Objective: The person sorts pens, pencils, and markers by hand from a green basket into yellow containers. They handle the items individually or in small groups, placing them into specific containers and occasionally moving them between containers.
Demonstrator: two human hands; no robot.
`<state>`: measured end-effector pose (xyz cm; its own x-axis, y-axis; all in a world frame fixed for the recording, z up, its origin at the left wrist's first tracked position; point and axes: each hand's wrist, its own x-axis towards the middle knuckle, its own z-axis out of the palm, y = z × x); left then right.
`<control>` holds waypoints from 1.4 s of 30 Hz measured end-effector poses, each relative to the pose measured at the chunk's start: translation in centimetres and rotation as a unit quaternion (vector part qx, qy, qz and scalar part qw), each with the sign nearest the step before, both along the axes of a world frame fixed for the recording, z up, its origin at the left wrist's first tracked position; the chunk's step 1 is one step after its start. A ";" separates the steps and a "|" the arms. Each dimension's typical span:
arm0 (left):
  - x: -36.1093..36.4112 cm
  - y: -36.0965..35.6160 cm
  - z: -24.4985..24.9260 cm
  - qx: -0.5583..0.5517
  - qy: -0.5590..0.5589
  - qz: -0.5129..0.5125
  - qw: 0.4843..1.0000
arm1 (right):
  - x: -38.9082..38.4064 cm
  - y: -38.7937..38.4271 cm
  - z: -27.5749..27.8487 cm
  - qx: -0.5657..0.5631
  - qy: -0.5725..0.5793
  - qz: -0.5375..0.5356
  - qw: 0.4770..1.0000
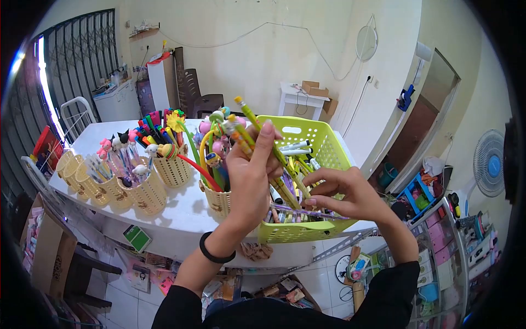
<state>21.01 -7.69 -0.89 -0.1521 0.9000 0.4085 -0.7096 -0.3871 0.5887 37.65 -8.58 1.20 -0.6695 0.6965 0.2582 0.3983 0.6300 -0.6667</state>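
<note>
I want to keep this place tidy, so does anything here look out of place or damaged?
I see nothing spilled or broken on the white table. Two things look untidy: a brown cloth is crumpled below the table edge, near the green basket, and a cable droops unevenly across the wall.

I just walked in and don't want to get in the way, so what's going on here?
A person is handling pencils over a perforated green basket on a white table. The left hand grips a bundle of pencils; the right hand is at their lower ends, though whether it pinches any is unclear. The basket holds more pens and pencils. To its left stand beige cups, several filled with pens, some with animal-shaped toppers.
</note>
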 end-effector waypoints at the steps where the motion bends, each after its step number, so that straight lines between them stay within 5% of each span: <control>1: 0.0 0.1 -0.2 0.014 0.038 -0.037 0.999 | 0.1 0.1 0.1 0.007 -0.009 0.001 1.000; 6: 0.7 0.5 -0.3 0.042 0.079 0.011 0.996 | 2.2 3.6 0.8 -0.020 -0.022 -0.062 0.998; 10: 1.2 0.7 -0.2 0.054 0.078 0.026 0.995 | 0.7 4.8 -1.9 0.138 -0.339 -0.199 0.909; 13: 0.7 0.3 -0.2 0.060 0.068 -0.080 0.993 | -0.8 6.5 -4.3 0.063 -0.477 -0.165 0.861; 16: 0.4 0.3 -0.2 0.043 0.074 -0.083 0.993 | -0.6 7.4 -4.9 -0.004 -0.494 -0.150 0.856; 24: 0.1 0.5 -0.1 0.012 0.029 -0.076 0.997 | -0.4 7.4 -4.9 0.006 -0.451 -0.194 0.871; 28: 0.1 0.3 0.0 -0.028 0.121 -0.120 0.985 | 0.4 4.2 -0.9 0.033 -0.433 -0.194 0.880; 33: 0.4 0.1 0.4 -0.033 0.109 -0.087 0.990 | 2.2 -1.5 1.3 0.159 -0.230 -0.257 0.925; 35: 0.5 -0.1 0.5 -0.023 0.088 -0.083 0.992 | 1.4 -3.2 1.6 0.141 -0.020 -0.238 0.961; 37: 1.0 -0.4 1.0 -0.011 0.078 -0.034 0.996 | 0.8 -4.1 1.4 0.006 0.024 -0.182 0.983; 42: 1.2 -1.1 1.1 0.032 0.057 -0.038 0.997 | -1.6 -5.1 -0.8 0.019 0.045 -0.133 0.990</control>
